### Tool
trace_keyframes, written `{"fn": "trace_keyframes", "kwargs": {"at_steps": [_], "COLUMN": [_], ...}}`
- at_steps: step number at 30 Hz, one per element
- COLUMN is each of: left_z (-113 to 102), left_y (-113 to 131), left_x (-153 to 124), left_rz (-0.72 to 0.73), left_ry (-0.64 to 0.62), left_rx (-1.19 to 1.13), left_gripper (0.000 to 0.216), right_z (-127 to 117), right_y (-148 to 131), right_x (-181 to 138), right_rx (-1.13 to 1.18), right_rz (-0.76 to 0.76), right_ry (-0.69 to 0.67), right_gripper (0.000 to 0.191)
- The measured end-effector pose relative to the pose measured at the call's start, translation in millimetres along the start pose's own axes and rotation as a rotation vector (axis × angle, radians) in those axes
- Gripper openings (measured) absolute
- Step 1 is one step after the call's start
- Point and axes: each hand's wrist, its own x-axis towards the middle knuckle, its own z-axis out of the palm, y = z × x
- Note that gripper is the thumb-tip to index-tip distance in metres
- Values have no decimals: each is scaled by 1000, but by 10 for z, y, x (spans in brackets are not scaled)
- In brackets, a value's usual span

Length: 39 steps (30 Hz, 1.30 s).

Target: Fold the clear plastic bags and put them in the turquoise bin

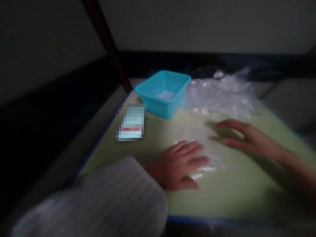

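My left hand [179, 166] lies flat with fingers spread on a clear plastic bag [214, 158], which rests on the yellow-green tabletop [197, 204]. To the right, my right hand [244, 136] hovers just beyond the bag's edge. Its thumb and fingers are apart, with nothing visible between them. Part of the bag is hidden beneath my left hand. The picture is dim and a little blurred.
A turquoise plastic basket [168, 107] with something whitish inside stands at the back. Beside it on the right is a heap of clear plastic bags [227, 93]. A blurred-out phone-like rectangle [133, 120] lies left. A dark red pole [111, 46] rises behind the table's left corner.
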Motion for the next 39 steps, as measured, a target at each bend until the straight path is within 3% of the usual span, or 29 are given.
{"fn": "trace_keyframes", "kwargs": {"at_steps": [1, 3, 6, 15, 29, 39], "left_z": [-6, -12, -10, 3, 4, -5], "left_y": [2, 4, 0, -11, -13, -6], "left_x": [1, 3, -1, -7, -4, 10], "left_rz": [-4, -10, -13, -12, -11, -29], "left_ry": [-3, 3, 12, 2, -35, -52], "left_rx": [-2, -10, -24, -10, 24, 24], "left_gripper": [66, 65, 63, 63, 65, 64], "right_z": [23, 102, 244, 467, 504, 468], "right_y": [5, 37, 112, 192, 246, 151], "right_x": [26, 86, 190, 476, 483, 467], "right_rx": [26, 88, 127, 56, 35, 278], "right_rz": [86, 235, 326, 340, 278, 243], "right_ry": [100, 237, 246, 232, 268, 301], "right_gripper": [30, 24, 28, 21, 13, 18]}}
